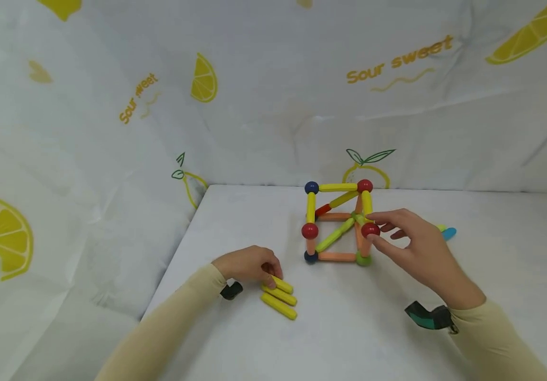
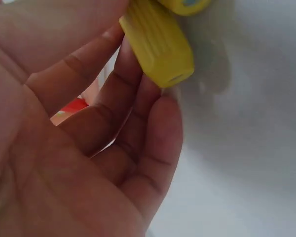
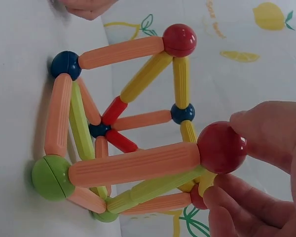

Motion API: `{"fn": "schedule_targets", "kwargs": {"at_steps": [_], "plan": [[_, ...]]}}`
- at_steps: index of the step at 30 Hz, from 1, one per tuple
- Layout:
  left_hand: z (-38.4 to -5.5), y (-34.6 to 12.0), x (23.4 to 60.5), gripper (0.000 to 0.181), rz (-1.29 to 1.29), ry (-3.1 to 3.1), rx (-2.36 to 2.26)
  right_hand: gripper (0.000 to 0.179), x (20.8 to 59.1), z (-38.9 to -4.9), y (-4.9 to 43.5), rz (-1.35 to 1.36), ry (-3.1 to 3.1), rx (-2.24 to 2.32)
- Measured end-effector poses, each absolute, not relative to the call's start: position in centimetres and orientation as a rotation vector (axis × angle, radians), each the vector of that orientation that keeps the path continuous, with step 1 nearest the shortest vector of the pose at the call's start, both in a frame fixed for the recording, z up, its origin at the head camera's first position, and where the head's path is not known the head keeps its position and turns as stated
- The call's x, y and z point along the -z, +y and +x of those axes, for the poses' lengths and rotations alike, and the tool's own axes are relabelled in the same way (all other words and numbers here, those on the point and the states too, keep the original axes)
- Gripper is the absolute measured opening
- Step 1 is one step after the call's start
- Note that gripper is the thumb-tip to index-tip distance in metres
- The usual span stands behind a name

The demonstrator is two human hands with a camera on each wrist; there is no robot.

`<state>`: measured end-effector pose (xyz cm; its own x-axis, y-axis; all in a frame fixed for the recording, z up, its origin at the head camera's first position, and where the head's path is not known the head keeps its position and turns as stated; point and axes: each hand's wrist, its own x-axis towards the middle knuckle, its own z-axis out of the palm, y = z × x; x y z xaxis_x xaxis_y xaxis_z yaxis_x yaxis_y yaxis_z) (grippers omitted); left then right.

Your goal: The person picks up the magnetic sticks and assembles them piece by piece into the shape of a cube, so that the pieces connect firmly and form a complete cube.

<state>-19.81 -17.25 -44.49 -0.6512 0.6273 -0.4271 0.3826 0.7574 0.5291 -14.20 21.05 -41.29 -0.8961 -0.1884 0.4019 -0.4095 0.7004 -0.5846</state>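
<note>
A cube-like frame of magnetic rods and balls stands on the table, with orange rods (image 1: 337,257) low down and yellow rods (image 1: 338,187) along the top. My right hand (image 1: 413,248) pinches the red ball (image 3: 222,147) at its near right top corner between thumb and fingers. Blue balls (image 1: 311,188), green balls (image 1: 363,259) and other red balls (image 1: 310,230) join the rest; green rods (image 1: 335,235) run diagonally. To the left, my left hand (image 1: 249,263) pinches a yellow rod (image 2: 160,54), one of several lying together; a separate yellow rod (image 1: 279,306) lies nearest me.
Behind my right hand lie a blue piece (image 1: 450,233) and a yellow-green one (image 1: 441,227), partly hidden. A white cloth (image 1: 263,116) printed with lemons hangs at the table's back edge and left side.
</note>
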Motion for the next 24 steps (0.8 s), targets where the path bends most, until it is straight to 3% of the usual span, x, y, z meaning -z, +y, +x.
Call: {"fn": "schedule_targets", "kwargs": {"at_steps": [5, 12, 17, 24], "plan": [[-18.5, -15.6, 41.0, 0.008, 0.956, 2.405, -0.581, 0.035, 41.5, -14.4, 20.9, 0.526, -2.602, -0.945], [-17.5, -9.9, 34.6, 0.021, 1.395, 2.542, -0.711, 0.038, 41.5, -14.4, 21.3, 0.550, -2.577, -0.946], [-18.9, -6.7, 33.6, 0.027, 1.397, 2.631, -0.641, 0.037, 41.6, -14.3, 21.4, 0.534, -2.602, -0.972], [-20.2, -5.9, 34.4, 0.029, 1.335, 2.697, -0.461, 0.034, 41.5, -14.5, 21.3, 0.547, -2.619, -0.988]]}}
